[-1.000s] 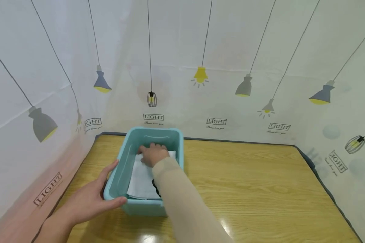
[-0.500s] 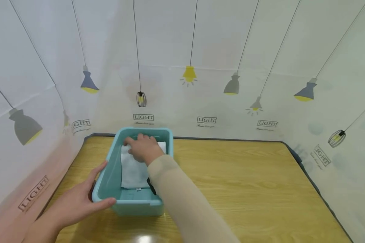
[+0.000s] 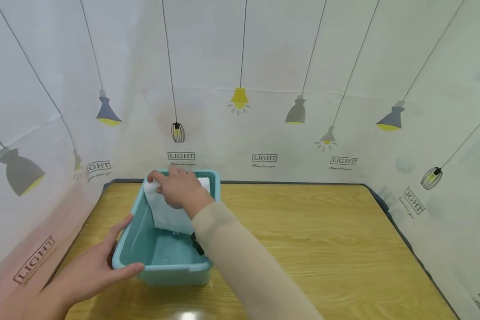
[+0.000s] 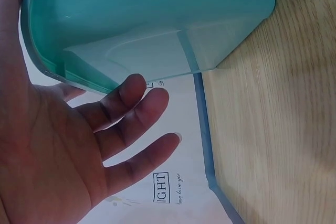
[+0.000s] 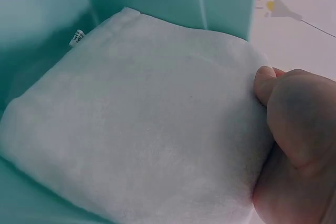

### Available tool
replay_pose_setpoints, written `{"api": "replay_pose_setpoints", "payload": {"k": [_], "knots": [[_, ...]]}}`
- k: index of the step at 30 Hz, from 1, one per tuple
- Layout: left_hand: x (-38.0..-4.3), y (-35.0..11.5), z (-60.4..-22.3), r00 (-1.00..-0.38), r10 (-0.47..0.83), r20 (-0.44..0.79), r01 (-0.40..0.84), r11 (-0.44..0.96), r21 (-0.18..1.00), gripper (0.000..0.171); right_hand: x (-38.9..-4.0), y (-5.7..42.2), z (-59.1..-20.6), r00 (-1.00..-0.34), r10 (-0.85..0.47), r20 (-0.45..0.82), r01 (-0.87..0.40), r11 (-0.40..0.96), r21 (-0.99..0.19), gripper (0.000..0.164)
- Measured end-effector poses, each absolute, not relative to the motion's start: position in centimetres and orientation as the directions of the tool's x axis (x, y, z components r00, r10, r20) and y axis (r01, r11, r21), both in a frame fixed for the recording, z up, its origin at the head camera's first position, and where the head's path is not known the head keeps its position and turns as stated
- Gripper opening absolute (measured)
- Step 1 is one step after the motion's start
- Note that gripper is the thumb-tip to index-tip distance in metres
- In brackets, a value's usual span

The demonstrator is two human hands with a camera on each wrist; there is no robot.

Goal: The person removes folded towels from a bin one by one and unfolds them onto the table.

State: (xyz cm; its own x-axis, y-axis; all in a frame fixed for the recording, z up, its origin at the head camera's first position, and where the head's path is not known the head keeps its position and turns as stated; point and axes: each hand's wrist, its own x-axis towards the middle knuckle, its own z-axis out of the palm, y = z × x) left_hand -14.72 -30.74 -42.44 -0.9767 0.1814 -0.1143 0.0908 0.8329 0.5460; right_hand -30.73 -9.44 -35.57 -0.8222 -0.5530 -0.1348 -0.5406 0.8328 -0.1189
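Observation:
A folded white towel with a small printed tag hangs tilted in the light blue plastic bin. My right hand pinches the towel's far edge at the level of the bin's far rim. In the right wrist view the thumb presses on the edge of the towel, while the fingers behind it are mostly hidden. My left hand spans the bin's near left corner, touching the rims with straight thumb and index finger. In the left wrist view its other fingers stand loose, away from the bin.
The bin stands on a wood-grain table near its left end. A white printed sheet with lamp drawings rises behind and along both sides. A dark strip runs along the table's back edge.
My right hand has raised the towel from the bin's floor toward the far rim, baring the floor near the front. The left hand has stayed at the corner. The whole view has shifted.

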Motion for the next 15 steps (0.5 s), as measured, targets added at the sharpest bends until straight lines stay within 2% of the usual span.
{"api": "replay_pose_setpoints", "payload": {"k": [7,15], "knots": [[-14.7,-30.5,-42.4,-0.978,0.176,-0.108,0.089,0.833,0.547,0.118,-30.8,-8.4,-33.3,-0.825,-0.562,-0.06,-0.553,0.824,-0.122,0.042],[-14.7,-30.7,-42.5,-0.976,0.186,-0.112,0.092,0.821,0.563,0.116,-30.1,-7.1,-30.0,-0.798,-0.601,0.046,-0.602,0.796,-0.06,0.046]]}}
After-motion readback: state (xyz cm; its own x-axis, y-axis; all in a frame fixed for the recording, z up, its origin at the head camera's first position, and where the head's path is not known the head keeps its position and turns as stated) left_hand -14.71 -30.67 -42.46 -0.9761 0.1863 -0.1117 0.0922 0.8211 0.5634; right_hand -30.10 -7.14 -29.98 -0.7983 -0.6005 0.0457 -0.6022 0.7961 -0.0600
